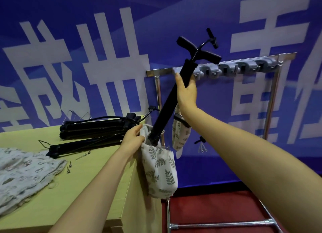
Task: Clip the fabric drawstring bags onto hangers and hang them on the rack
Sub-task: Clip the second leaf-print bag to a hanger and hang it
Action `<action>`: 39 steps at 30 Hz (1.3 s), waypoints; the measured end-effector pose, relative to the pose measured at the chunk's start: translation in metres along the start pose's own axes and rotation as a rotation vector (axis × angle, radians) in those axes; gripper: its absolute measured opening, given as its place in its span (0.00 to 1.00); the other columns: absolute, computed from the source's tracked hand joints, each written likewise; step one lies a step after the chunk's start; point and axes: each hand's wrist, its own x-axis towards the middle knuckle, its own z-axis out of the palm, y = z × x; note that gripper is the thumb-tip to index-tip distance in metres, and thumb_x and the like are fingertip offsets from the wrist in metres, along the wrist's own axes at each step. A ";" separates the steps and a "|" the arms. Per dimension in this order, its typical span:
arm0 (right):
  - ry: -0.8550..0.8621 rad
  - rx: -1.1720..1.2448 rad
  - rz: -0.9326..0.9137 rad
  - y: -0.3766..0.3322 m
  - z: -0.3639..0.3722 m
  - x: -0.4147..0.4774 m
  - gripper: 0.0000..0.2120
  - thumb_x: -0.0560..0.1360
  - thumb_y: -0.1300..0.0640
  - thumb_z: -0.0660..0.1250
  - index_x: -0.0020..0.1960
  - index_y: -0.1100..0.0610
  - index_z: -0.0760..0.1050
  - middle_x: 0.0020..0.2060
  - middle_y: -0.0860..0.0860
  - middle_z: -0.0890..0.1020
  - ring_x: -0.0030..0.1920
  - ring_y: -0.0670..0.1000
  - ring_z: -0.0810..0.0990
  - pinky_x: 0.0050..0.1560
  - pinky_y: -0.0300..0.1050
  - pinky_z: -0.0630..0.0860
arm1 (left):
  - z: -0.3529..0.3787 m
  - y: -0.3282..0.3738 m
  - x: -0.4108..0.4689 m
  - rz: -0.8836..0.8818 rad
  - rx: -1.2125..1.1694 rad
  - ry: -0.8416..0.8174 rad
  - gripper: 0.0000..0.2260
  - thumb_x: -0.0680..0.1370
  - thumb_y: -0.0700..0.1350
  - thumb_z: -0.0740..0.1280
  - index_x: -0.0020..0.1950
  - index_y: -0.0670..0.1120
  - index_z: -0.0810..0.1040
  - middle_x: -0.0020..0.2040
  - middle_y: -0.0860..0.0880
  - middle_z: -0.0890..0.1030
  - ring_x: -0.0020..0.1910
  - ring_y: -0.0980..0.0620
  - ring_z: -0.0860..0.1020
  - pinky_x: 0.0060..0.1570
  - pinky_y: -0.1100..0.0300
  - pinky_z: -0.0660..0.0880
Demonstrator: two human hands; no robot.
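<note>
My right hand (186, 91) grips the barrel of a black hand pump (171, 100) held tilted, its T-handle up near the rack's top bar. The pump's lower end sits in the mouth of a leaf-print drawstring bag (159, 166). My left hand (134, 138) pinches the bag's rim at the table's right corner, and the bag hangs down beside the table. A second leaf-print bag (179, 133) hangs behind the pump, under the metal rack (160, 72). Grey clip holders (235, 68) line the rack's top bar.
On the yellow-green table (97, 171) lie more black pumps (97, 126), a thin wire hanger (43, 143), small metal needles (69, 164) and a pile of leaf-print bags (22, 173). A blue banner is the backdrop. The rack's base bars (223, 225) stand on a red floor.
</note>
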 end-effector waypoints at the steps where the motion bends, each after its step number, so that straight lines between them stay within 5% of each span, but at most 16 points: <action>1: -0.024 -0.002 0.002 0.001 0.000 -0.004 0.21 0.77 0.45 0.63 0.66 0.54 0.68 0.53 0.46 0.78 0.53 0.47 0.77 0.49 0.37 0.74 | 0.003 0.006 -0.003 0.033 0.020 -0.022 0.30 0.74 0.28 0.58 0.74 0.46 0.64 0.71 0.49 0.70 0.61 0.53 0.74 0.51 0.61 0.76; 3: -0.053 -0.026 -0.013 0.002 0.001 -0.011 0.13 0.77 0.46 0.63 0.59 0.50 0.69 0.45 0.42 0.77 0.45 0.41 0.76 0.41 0.32 0.72 | 0.007 0.015 -0.008 0.097 0.086 -0.062 0.29 0.74 0.29 0.58 0.74 0.48 0.63 0.72 0.50 0.68 0.63 0.53 0.72 0.50 0.63 0.76; 5: -0.059 -0.060 -0.042 0.003 0.004 -0.017 0.11 0.77 0.46 0.64 0.55 0.50 0.69 0.41 0.42 0.77 0.43 0.44 0.77 0.43 0.39 0.74 | 0.009 0.019 -0.010 0.135 0.109 -0.077 0.30 0.74 0.30 0.59 0.74 0.49 0.63 0.73 0.50 0.67 0.66 0.50 0.71 0.56 0.58 0.73; 7: -0.109 -0.076 -0.038 0.008 0.009 -0.026 0.14 0.76 0.46 0.66 0.55 0.53 0.70 0.41 0.46 0.78 0.44 0.49 0.79 0.48 0.50 0.78 | 0.011 0.021 -0.010 0.148 0.042 -0.072 0.30 0.74 0.29 0.59 0.74 0.49 0.63 0.72 0.50 0.69 0.57 0.49 0.75 0.48 0.59 0.73; 11: -0.263 -0.265 -0.010 0.034 0.017 -0.052 0.28 0.70 0.36 0.66 0.61 0.53 0.70 0.45 0.54 0.83 0.47 0.55 0.82 0.50 0.59 0.79 | 0.017 0.035 -0.007 0.186 -0.155 -0.041 0.29 0.75 0.27 0.58 0.73 0.50 0.65 0.64 0.51 0.76 0.59 0.49 0.78 0.37 0.68 0.75; 17: -0.408 -0.521 -0.069 0.062 0.011 -0.071 0.21 0.75 0.41 0.63 0.64 0.50 0.71 0.53 0.52 0.77 0.53 0.53 0.79 0.53 0.53 0.77 | 0.016 0.047 -0.004 0.244 -0.133 0.046 0.24 0.73 0.28 0.62 0.67 0.44 0.72 0.56 0.48 0.80 0.56 0.51 0.78 0.45 0.69 0.75; 23: -0.603 -0.263 0.085 0.071 0.001 -0.074 0.22 0.77 0.38 0.54 0.67 0.43 0.70 0.65 0.50 0.74 0.67 0.49 0.72 0.68 0.52 0.69 | 0.030 0.046 -0.004 0.301 -0.012 0.139 0.19 0.73 0.33 0.69 0.62 0.45 0.76 0.54 0.52 0.78 0.54 0.57 0.74 0.49 0.68 0.70; 26: -0.500 -0.112 0.195 0.073 -0.014 -0.077 0.17 0.79 0.54 0.53 0.64 0.48 0.72 0.61 0.53 0.78 0.60 0.50 0.77 0.61 0.45 0.75 | 0.030 0.043 -0.001 0.304 -0.003 0.198 0.18 0.72 0.36 0.71 0.62 0.43 0.76 0.53 0.53 0.77 0.54 0.57 0.74 0.54 0.66 0.69; 28: -0.233 -0.158 0.175 0.073 -0.023 -0.072 0.16 0.78 0.63 0.53 0.61 0.54 0.73 0.54 0.55 0.79 0.52 0.53 0.79 0.57 0.49 0.78 | 0.027 0.043 0.000 0.318 -0.027 0.169 0.16 0.73 0.38 0.70 0.61 0.45 0.77 0.51 0.54 0.78 0.54 0.57 0.76 0.54 0.63 0.71; 30: -0.077 -0.309 0.150 0.077 -0.031 -0.061 0.15 0.79 0.64 0.55 0.63 0.55 0.69 0.60 0.54 0.74 0.54 0.54 0.77 0.58 0.54 0.76 | 0.024 0.043 -0.001 0.331 -0.044 0.138 0.13 0.74 0.39 0.70 0.57 0.49 0.78 0.47 0.58 0.79 0.49 0.61 0.76 0.49 0.67 0.73; 34: -0.299 -0.479 0.195 0.081 -0.028 -0.047 0.23 0.76 0.60 0.65 0.70 0.57 0.66 0.68 0.54 0.66 0.64 0.54 0.71 0.67 0.52 0.70 | 0.023 0.046 -0.002 0.348 -0.091 0.130 0.09 0.75 0.39 0.69 0.52 0.51 0.77 0.44 0.59 0.80 0.46 0.64 0.77 0.44 0.70 0.73; 39: -0.256 -0.273 0.267 0.080 -0.034 -0.043 0.07 0.78 0.59 0.65 0.45 0.58 0.81 0.42 0.53 0.82 0.47 0.52 0.79 0.54 0.53 0.77 | 0.020 0.048 -0.004 0.352 -0.121 0.131 0.09 0.75 0.39 0.69 0.51 0.50 0.77 0.44 0.57 0.81 0.43 0.63 0.78 0.40 0.73 0.74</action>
